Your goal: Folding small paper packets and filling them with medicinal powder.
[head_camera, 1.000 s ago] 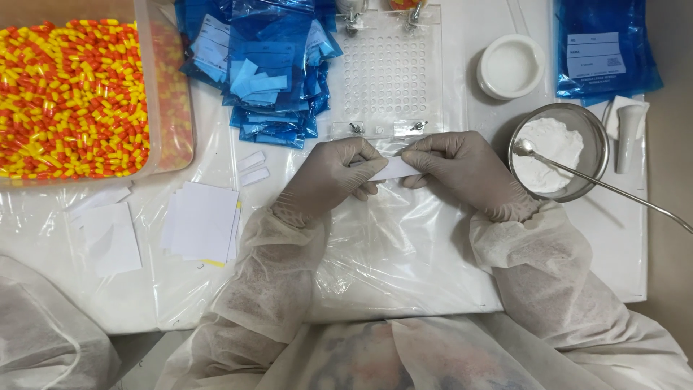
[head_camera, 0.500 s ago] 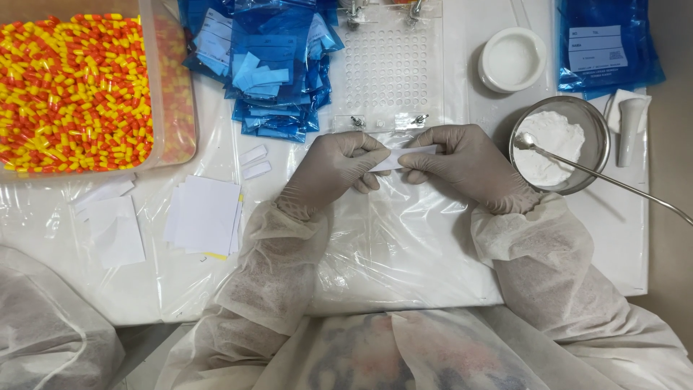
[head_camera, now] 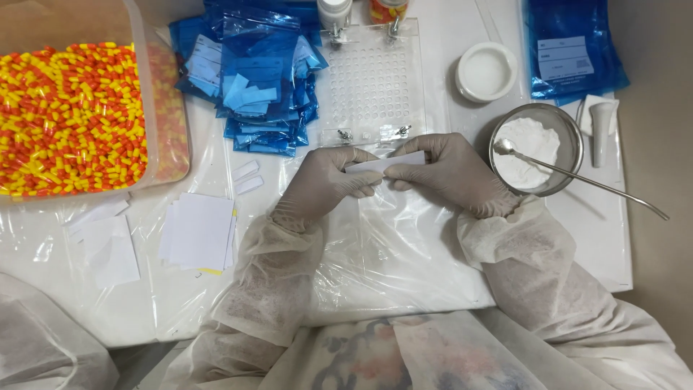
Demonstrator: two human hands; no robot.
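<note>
Your left hand [head_camera: 325,180] and right hand [head_camera: 447,170], fingers pinching the paper slip [head_camera: 382,164], capsule tray [head_camera: 372,79] edge just beyond, powder bowl [head_camera: 535,148] beside right wrist, clear plastic-covered surface [head_camera: 375,253] below.

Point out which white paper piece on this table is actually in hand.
The folded white paper slip, pinched between both gloved hands; the white paper stack lies untouched at left.

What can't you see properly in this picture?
- Head view: the small white paper is partly covered by the fingers of the left hand and right hand.
- The two bottles behind the clear hole tray are cut off by the top edge.
- The tub of orange and yellow capsules runs off the left edge.
</note>
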